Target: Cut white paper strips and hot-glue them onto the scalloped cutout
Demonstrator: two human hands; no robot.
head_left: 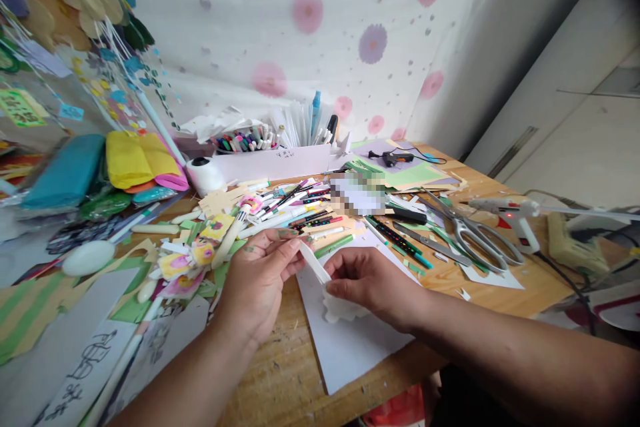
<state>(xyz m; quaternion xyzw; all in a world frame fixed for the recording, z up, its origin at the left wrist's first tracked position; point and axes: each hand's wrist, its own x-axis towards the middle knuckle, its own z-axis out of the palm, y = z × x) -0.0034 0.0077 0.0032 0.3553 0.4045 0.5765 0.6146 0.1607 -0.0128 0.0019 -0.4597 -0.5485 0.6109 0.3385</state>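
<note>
Between my two hands runs a narrow white paper strip (313, 261). My left hand (265, 273) pinches its upper end between thumb and fingertips. My right hand (367, 280) is closed on the lower end. Below my right hand a white scalloped-edge piece (336, 310) shows in part; whether it joins the strip I cannot tell. Under both lies a white sheet of paper (350, 353) on the wooden table (270, 380). To the left of my left hand are yellow and pink paper flowers (180, 260).
Pens and markers (300, 203) cover the middle of the table. Large scissors (475, 237) and a hot glue gun (513, 213) with a lit red light lie at the right. A black glue gun (393, 158) rests on coloured paper. A pen box (280, 163) stands at the back.
</note>
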